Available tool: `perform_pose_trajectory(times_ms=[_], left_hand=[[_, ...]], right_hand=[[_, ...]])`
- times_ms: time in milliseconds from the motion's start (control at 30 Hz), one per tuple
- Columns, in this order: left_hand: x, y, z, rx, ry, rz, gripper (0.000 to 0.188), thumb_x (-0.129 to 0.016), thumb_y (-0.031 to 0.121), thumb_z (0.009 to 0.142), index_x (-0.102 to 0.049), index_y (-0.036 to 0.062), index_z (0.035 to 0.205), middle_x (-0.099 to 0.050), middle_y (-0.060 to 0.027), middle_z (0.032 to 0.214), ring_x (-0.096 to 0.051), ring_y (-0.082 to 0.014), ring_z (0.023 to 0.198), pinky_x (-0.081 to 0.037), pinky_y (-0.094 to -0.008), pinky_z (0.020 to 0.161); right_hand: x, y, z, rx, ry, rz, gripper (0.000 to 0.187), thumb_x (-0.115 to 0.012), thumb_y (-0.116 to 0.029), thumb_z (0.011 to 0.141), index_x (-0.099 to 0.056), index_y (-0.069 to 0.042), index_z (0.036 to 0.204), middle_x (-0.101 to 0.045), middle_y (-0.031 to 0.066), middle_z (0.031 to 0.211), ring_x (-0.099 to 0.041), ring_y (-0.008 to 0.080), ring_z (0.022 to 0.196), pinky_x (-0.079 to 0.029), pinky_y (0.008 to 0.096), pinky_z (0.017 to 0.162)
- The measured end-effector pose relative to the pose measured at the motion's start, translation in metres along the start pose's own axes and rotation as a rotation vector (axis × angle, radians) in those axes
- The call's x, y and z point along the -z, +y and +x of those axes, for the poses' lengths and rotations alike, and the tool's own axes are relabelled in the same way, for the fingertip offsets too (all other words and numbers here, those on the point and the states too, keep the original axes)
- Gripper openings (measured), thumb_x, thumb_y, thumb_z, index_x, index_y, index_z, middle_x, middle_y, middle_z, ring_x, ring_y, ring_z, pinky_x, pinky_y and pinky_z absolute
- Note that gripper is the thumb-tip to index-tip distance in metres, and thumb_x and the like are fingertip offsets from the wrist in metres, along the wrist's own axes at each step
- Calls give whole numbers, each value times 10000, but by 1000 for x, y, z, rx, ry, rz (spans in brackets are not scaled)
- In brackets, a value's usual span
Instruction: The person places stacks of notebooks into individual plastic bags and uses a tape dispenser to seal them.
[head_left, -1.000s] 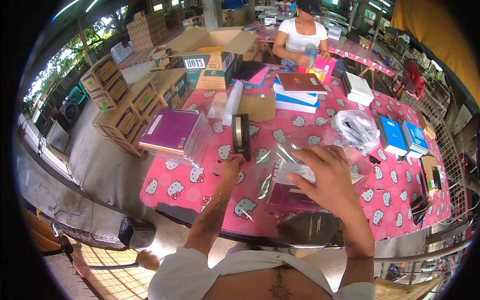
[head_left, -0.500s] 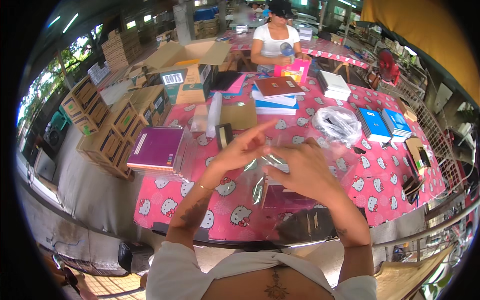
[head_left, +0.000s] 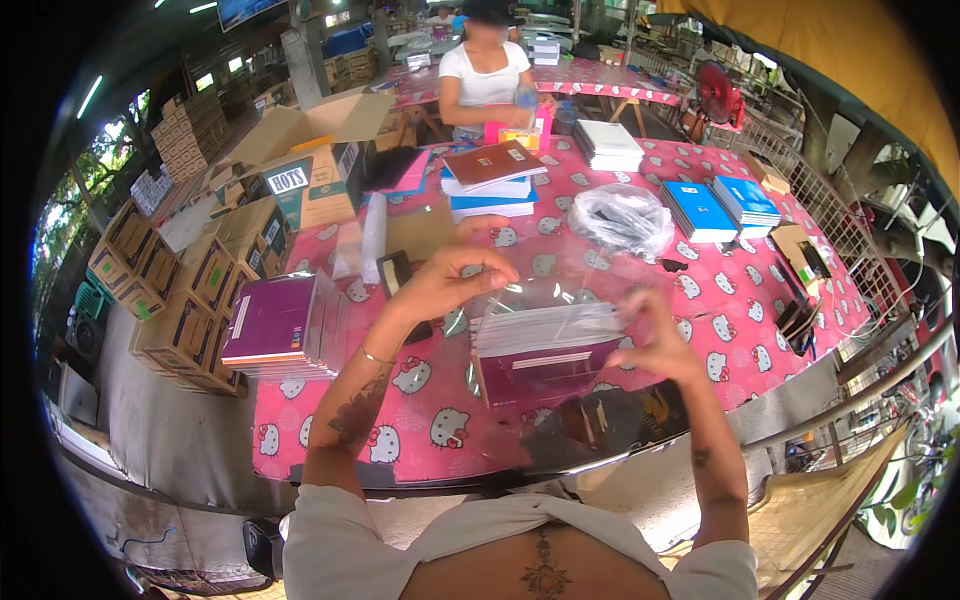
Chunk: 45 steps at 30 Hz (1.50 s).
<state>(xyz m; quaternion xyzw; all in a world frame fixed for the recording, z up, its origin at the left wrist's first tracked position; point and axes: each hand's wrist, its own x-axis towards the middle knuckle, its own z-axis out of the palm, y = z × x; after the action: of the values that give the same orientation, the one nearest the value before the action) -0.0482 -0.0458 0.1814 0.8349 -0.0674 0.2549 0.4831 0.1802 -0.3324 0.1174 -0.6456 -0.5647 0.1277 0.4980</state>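
A stack of purple notebooks lies before me, its white page edges facing up. Clear plastic film, seemingly a bag, spreads over its far side between my hands. My left hand is above the stack's far left corner, thumb and curled forefinger pinched at the film. My right hand is beside the stack's right end, a little blurred, with thumb and fingers apart; whether it touches the film I cannot tell. A second purple notebook stack, spiral-bound, sits to the left.
Blue notebooks and a bundle of clear plastic lie at the right. A brown-covered notebook tops a pile farther back. Cartons stand left of the pink table. Across it, a person handles a pink item.
My hands have moved apart, the left staying up and the right shifting outward to the stack's right end. The notebook stack between them shows more fully. The whole view has shifted.
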Motion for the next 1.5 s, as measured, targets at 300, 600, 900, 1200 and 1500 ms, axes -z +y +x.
perform_pose_trajectory(times_ms=[300,600,900,1200,1500], left_hand=[[-18,7,0,41,-4,338,85,-741,147,885,-770,96,946,-385,-102,1528,-328,-227,1421,-355,-383,1103],[-34,9,5,31,16,406,60,-756,140,858,-783,156,909,-348,-132,1557,-281,-277,1449,-274,-416,1150],[-86,-30,7,137,15,684,429,-804,322,815,-650,198,1196,-116,-221,1619,-142,-418,1485,-106,-640,1148],[-66,84,1,-32,-347,804,603,-837,358,774,-631,169,1308,-309,-212,1551,-274,-378,1456,-231,-576,1174],[-25,-52,-34,642,-108,-192,686,-722,362,908,-484,-8,1433,-554,-137,1391,-454,-242,1360,-364,-381,1119]], right_hand=[[-9,-21,25,222,-225,-139,746,-889,-389,651,-620,-120,1292,-634,82,1244,-533,283,1213,-298,435,1075],[-18,-16,29,404,-464,-379,722,-849,-467,667,-637,-295,1336,-488,71,1496,-411,302,1402,-222,533,1159],[-22,-20,31,393,-515,-445,752,-794,-523,718,-561,-337,1408,-243,203,1615,-287,345,1480,-119,598,1190],[-27,27,101,-390,-192,202,579,-721,-428,890,-598,-104,1355,-466,196,1443,-490,310,1317,-457,434,1015],[-23,11,123,-93,-247,378,849,-797,-392,834,-384,-58,1496,-490,137,1446,-404,231,1383,-361,388,1115]])
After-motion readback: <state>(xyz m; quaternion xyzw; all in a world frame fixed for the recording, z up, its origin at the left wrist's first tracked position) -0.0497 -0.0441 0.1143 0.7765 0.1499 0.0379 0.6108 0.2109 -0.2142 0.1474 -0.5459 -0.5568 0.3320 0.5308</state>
